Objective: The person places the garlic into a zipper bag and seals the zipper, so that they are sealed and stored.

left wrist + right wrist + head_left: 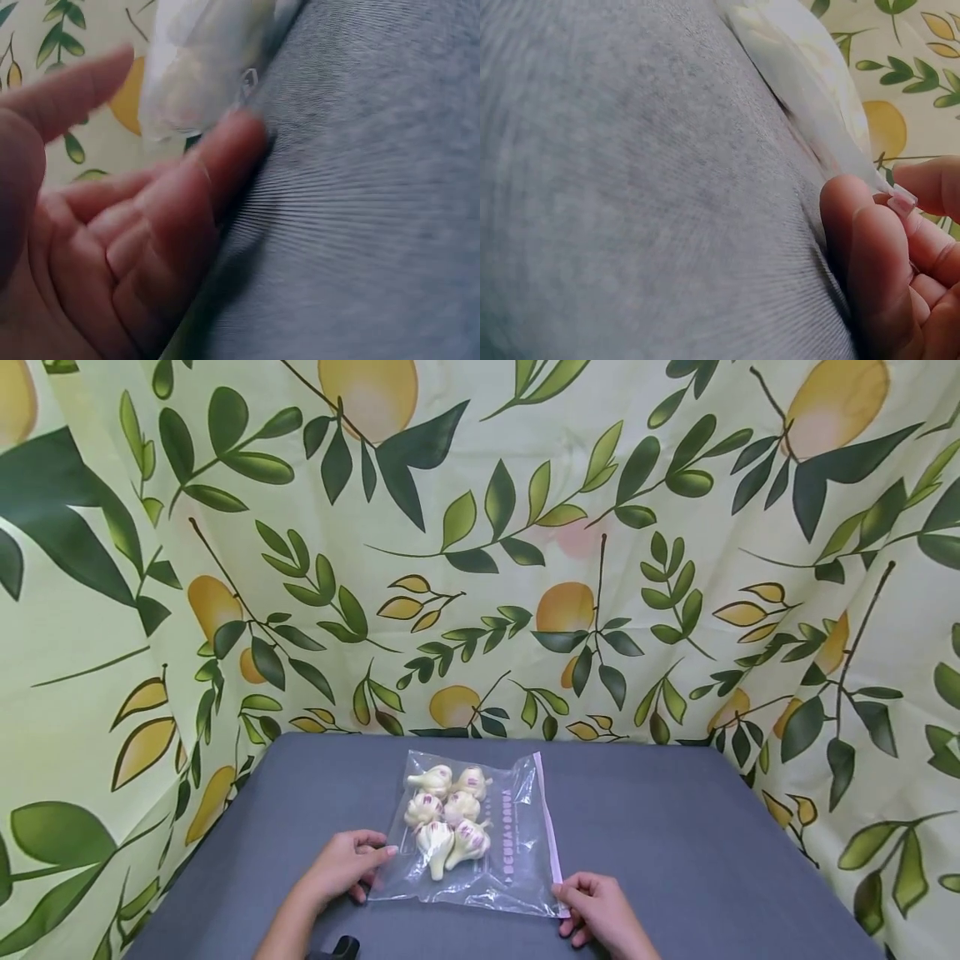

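Note:
A clear zip bag (517,827) lies flat on the grey table, its pink closure strip along the right side. Inside, several garlic bulbs (462,807) with purple streaks are grouped toward the left half. My right hand (600,910) pinches the near end of the strip at the bag's lower right corner; the right wrist view shows the strip's end (902,201) between thumb and fingers. By the lower left corner is my left hand (341,868). Its thumb stands apart from the loosely bent fingers (176,217), with nothing seen between them; whether they touch the bag, I cannot tell.
The grey tabletop (660,827) extends around the bag on both sides. Behind and beside it hangs a pale cloth (480,635) printed with leaves and yellow fruit. A small black object (346,947) shows at the bottom edge, by the left wrist.

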Motion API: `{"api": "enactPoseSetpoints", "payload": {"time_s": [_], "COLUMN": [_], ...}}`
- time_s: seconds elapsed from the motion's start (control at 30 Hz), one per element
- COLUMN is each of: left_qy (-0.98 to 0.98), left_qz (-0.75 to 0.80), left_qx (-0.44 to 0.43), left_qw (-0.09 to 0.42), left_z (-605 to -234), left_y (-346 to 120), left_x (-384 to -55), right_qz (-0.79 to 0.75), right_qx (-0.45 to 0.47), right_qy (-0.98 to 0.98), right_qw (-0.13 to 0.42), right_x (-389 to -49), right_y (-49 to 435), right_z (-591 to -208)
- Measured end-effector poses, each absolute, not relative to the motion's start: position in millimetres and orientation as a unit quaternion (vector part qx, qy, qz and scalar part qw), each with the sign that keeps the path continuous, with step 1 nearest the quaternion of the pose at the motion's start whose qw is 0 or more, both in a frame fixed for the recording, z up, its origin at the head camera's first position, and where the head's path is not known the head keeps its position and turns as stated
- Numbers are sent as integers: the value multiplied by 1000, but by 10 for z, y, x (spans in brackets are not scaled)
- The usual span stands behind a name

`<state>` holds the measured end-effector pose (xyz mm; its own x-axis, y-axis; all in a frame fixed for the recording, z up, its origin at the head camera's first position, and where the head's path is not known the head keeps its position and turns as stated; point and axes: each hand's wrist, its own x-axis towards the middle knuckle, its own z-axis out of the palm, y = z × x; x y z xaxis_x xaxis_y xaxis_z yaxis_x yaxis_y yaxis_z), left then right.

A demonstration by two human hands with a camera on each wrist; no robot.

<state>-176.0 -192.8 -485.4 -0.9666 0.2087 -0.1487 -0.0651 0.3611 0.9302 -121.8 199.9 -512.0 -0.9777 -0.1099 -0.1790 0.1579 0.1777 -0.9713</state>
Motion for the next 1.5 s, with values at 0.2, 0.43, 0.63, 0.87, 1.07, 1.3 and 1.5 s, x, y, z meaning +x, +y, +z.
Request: {"api": "enactPoseSetpoints", "payload": {"time_s": [0.2, 0.43, 0.63, 0.87, 1.07, 1.3, 1.5], "left_qy": [769, 775, 783, 795, 786, 783, 773], "left_qz": [597, 602, 604, 604, 618, 621, 633], "left_qx": [99, 98, 72, 14, -16, 8, -19], "left_qw": [204, 162, 130, 55, 14, 26, 36], "left_z": [-4958, -5027, -5039, -5065, -5088, -5095, -5098], "left_y": [-1924, -1870, -1864, -1799, -1738, -1710, -1713], "left_x": [-1759, -1863, -1921, -1962, -1970, -1998, -2020], "right_qz": [-644, -626, -611, -601, -608, -619, -616], "right_qx": [8, 1, 10, 18, 27, 44, 40], "right_qy": [755, 770, 785, 795, 790, 781, 785], "right_qw": [119, 124, 101, 82, 81, 64, 62], "right_x": [-1278, -1477, -1717, -1877, -1911, -1916, -1954], "right_y": [1975, 2029, 2038, 2007, 2034, 2113, 2170], "right_z": [-5105, -5062, -5063, -5058, -5063, -5026, -5052]}}
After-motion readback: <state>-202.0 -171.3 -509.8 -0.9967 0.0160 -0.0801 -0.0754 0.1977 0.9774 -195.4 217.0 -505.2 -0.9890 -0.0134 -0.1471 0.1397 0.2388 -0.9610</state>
